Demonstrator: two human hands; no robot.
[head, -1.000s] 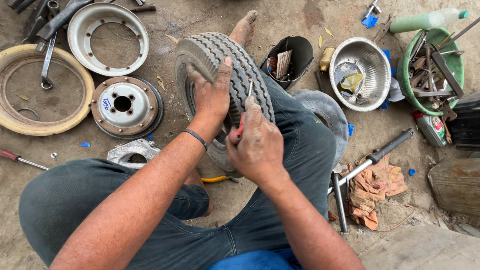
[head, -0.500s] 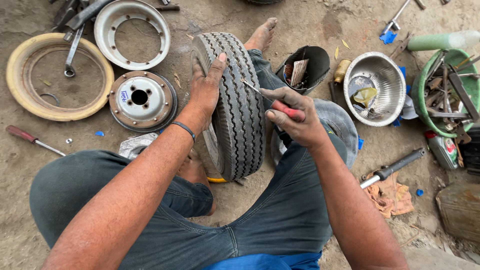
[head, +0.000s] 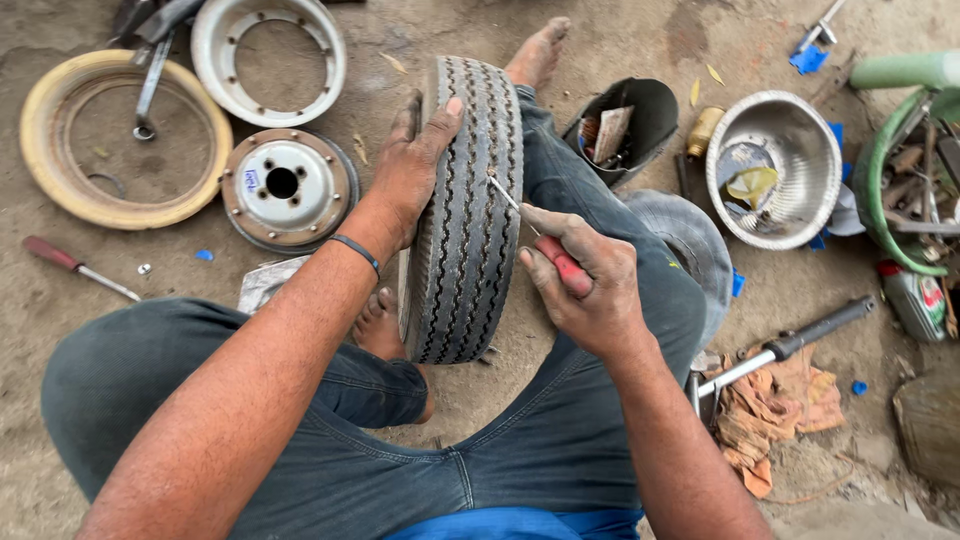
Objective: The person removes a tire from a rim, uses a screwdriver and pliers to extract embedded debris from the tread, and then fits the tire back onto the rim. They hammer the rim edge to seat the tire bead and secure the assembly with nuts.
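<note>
Tyre stands upright on its tread between a seated person's legs, on a dusty workshop floor. Right hand is clamped around a red-handled screwdriver, its thin metal tip touching the tread grooves near the top of the tyre. Left hand is pressed flat over the tyre's upper shoulder, thumb on the tread, bracing it.

A second ago both hands lay together on top of the tyre with the tool hidden; half a second ago the right hand had drawn off to the side with the tool raised. Now the tip is back against the rubber, which suggests probing or picking at the tread is under way, groove by groove.

Around the person, parts lie spread over the packed earth: a hub just left of the tyre, a white rim and a yellowish ring beyond it, another screwdriver at far left. To the right sit a black pot, a steel bowl, a green basket of tools, a rag and a black-handled bar.
</note>
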